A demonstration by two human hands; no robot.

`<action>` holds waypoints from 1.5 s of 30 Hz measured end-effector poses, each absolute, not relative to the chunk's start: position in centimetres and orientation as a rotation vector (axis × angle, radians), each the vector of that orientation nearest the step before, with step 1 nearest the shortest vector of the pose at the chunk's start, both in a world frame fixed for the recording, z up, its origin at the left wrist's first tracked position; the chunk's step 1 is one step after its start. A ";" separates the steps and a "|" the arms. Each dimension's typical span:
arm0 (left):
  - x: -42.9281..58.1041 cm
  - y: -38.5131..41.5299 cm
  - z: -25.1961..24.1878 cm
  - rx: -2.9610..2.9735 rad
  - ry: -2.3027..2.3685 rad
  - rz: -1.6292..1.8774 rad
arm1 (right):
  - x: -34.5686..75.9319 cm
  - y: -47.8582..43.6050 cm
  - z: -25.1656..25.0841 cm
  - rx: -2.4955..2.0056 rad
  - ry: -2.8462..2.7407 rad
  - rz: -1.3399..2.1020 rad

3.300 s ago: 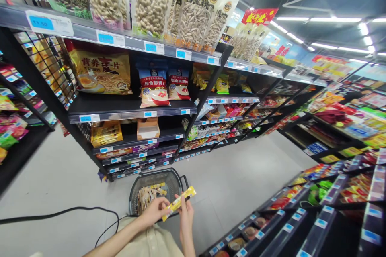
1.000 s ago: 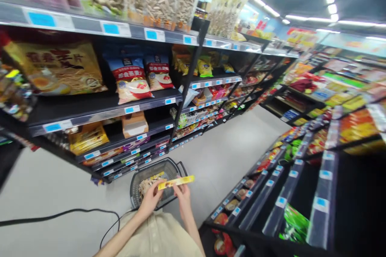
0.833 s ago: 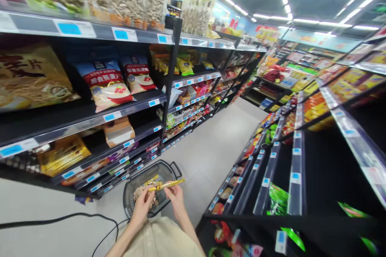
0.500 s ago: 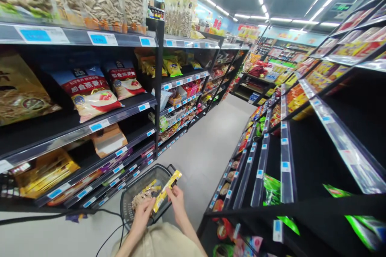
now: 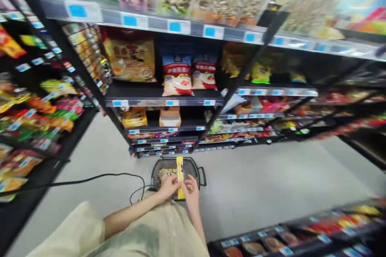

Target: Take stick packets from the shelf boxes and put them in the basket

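Observation:
A long, slim yellow packet is held upright above the basket, between my two hands. My left hand pinches its left edge with closed fingers. On the other side, my right hand has its thumb and fingers closed on the packet's right edge. Below them is a dark grey shopping basket, its handle sticking out to the right. Inside the basket lies a clear bag of pale, mottled pieces with some yellow on it, partly hidden by my left hand.
A black shelf unit stands ahead with oatmeal bags, yellow packets and a cardboard box. More snack shelves flank the left and lower right. A black cable runs from the left towards the basket. Grey floor stretches right.
My view has swung left to face the shelf unit squarely. The yellow packet has gone from slanted to nearly upright, still held in both hands.

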State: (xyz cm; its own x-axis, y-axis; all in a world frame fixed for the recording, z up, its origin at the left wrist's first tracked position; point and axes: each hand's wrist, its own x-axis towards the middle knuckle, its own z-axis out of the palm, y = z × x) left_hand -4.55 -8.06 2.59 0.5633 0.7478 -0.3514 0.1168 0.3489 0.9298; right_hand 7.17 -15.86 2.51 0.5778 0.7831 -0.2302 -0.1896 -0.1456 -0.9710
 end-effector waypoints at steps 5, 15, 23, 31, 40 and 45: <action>-4.7 -7.9 1.9 0.858 0.980 0.629 | 6.9 -15.9 3.2 -1.517 -0.950 0.832; -6.5 -5.7 4.7 1.840 0.864 0.698 | 8.4 -15.5 2.3 -1.768 -0.758 0.961; -10.1 -2.2 4.9 2.232 0.496 0.383 | 6.9 -13.4 1.8 -1.694 -0.799 1.122; -13.4 6.5 3.8 2.178 0.724 0.523 | 5.6 -9.3 1.9 -1.518 -0.631 1.181; -16.5 24.1 5.3 2.131 1.577 0.395 | 4.1 -4.9 1.5 -1.635 -0.526 1.008; -19.7 30.8 5.9 2.051 1.841 0.374 | 2.4 -2.6 0.7 -1.628 -0.490 0.958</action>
State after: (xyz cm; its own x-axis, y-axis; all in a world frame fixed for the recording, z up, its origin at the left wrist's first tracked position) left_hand -19.69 30.77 5.92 0.1168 0.9923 -0.0412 0.8975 -0.0877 0.4321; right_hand 2.45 -2.65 0.73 0.5826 0.7433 -0.3287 -0.1682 -0.2854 -0.9435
